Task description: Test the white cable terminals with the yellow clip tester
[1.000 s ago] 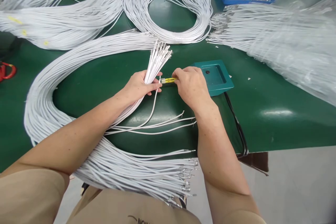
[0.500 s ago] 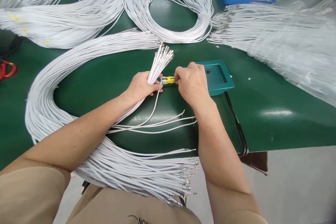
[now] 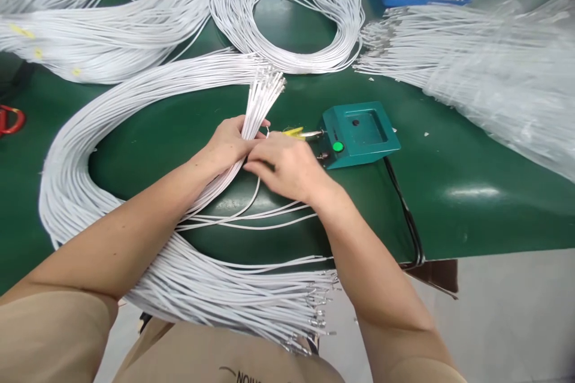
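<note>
My left hand (image 3: 229, 142) is closed round a bundle of white wires (image 3: 260, 102) whose metal-tipped ends point up and away. My right hand (image 3: 287, 164) is beside it, fingers bent close to the bundle and to one wire that curves away below; what its fingertips hold, if anything, is hidden. Just beyond the right hand, a yellow piece on a metal rod (image 3: 294, 132) sticks out from the teal device (image 3: 354, 152), which has a green button. Several loose wires (image 3: 278, 226) lie below my hands.
A long curved bundle of white wires (image 3: 63, 173) sweeps round the left and ends near my body. More bundles (image 3: 309, 61) lie at the back. A blue tray (image 3: 422, 0) holds small metal parts. Plastic-covered wires (image 3: 507, 78) lie right, red-handled tool (image 3: 13, 119) left.
My right hand has moved left from the yellow piece to beside the bundle, uncovering the device's green button. My left hand and its bundle have shifted slightly left.
</note>
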{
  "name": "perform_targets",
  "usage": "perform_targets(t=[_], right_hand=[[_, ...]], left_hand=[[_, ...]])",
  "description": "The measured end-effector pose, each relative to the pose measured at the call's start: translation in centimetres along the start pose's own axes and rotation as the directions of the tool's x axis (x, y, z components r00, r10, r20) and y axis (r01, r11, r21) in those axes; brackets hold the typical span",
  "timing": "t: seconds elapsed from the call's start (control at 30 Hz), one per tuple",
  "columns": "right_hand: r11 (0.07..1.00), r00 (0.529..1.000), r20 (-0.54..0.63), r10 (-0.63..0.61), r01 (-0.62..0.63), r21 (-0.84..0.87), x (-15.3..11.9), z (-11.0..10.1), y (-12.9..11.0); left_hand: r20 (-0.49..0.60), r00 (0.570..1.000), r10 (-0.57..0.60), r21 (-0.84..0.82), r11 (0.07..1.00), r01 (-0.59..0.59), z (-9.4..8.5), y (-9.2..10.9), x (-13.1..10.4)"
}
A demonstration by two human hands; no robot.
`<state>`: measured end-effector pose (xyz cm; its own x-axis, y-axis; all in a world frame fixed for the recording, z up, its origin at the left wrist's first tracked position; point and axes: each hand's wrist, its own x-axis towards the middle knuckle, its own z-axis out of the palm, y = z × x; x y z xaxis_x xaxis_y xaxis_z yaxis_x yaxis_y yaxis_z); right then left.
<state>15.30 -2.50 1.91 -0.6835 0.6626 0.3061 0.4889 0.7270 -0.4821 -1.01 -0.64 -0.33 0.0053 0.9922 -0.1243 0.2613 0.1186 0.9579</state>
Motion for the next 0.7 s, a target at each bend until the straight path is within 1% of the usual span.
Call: perform_targets(t=[0.07, 0.13, 0.2, 0.27, 0.33, 0.37, 0.4, 0.43, 0.47, 0.5, 0.53, 0.57, 0.6, 0.63, 0.67, 0.7], right_hand=[[0.994, 0.989, 0.114, -0.097, 0.101, -0.029, 0.2, 1.0, -0.7], [0.975, 0.970, 0.180, -0.162, 0.186, -0.122, 0.4, 1.9, -1.1], [0.951, 0.959, 0.201, -0.197, 0.238, -0.200, 0.4, 2.7, -1.5], [0.956, 0.963, 0.203, -0.176, 0.216, -0.199, 0.3, 3.2, -1.9], [0.991, 0.969, 0.238, -0.069, 0.094, -0.093, 0.2, 3.3, -2.4], [1.000, 0.952, 0.307, -0.006, 0.004, 0.008, 0.0, 3.1, -2.5], [0.986, 0.911, 0.411, 0.047, -0.108, 0.127, -0.1, 2.7, -2.6], [0.942, 0.849, 0.523, 0.078, -0.233, 0.239, -0.2, 2.2, -2.5], [0.876, 0.786, 0.614, 0.079, -0.348, 0.334, -0.3, 1.5, -2.2], [0.797, 0.742, 0.664, 0.088, -0.452, 0.399, -0.3, 0.8, -1.8], [0.733, 0.765, 0.626, 0.148, -0.510, 0.450, -0.3, 0.1, -1.2], [0.684, 0.817, 0.520, 0.251, -0.529, 0.502, -0.3, -0.5, -0.5], [0.638, 0.849, 0.349, 0.397, -0.529, 0.560, -0.1, -1.0, 0.2], [0.601, 0.840, 0.173, 0.515, -0.497, 0.625, 0.0, -1.5, 0.9], [0.572, 0.798, 0.022, 0.603, -0.451, 0.686, 0.2, -1.7, 1.5], [0.545, 0.747, -0.085, 0.659, -0.397, 0.739, 0.3, -1.8, 2.0]], left_hand=[[-0.029, 1.000, 0.007, -0.071, 0.997, -0.009, -0.3, 0.2, 0.0], [-0.008, 1.000, 0.012, -0.176, 0.984, -0.013, -0.4, 0.5, -0.2], [0.029, 1.000, 0.011, -0.248, 0.969, -0.003, -0.3, 0.8, -0.4], [0.044, 0.999, 0.001, -0.258, 0.966, 0.010, -0.3, 1.1, -0.6], [0.047, 0.999, -0.014, -0.238, 0.971, 0.025, -0.4, 1.4, -0.8], [0.044, 0.999, -0.026, -0.230, 0.972, 0.036, -0.4, 1.4, -0.8], [0.036, 0.999, -0.041, -0.226, 0.973, 0.048, -0.5, 1.5, -0.8], [0.027, 0.998, -0.055, -0.225, 0.973, 0.060, -0.5, 1.5, -0.8], [0.017, 0.998, -0.066, -0.228, 0.971, 0.068, -0.5, 1.5, -0.7], [0.010, 0.997, -0.071, -0.232, 0.970, 0.071, -0.5, 1.4, -0.7], [0.007, 0.998, -0.068, -0.236, 0.969, 0.068, -0.5, 1.4, -0.7], [0.009, 0.998, -0.057, -0.240, 0.969, 0.058, -0.5, 1.3, -0.7], [0.015, 0.999, -0.045, -0.242, 0.969, 0.047, -0.4, 1.2, -0.7], [0.024, 0.999, -0.036, -0.239, 0.970, 0.041, -0.3, 1.2, -0.8], [0.035, 0.999, -0.032, -0.228, 0.973, 0.040, -0.2, 1.2, -0.9], [0.051, 0.998, -0.033, -0.208, 0.977, 0.043, -0.2, 1.3, -1.1]])
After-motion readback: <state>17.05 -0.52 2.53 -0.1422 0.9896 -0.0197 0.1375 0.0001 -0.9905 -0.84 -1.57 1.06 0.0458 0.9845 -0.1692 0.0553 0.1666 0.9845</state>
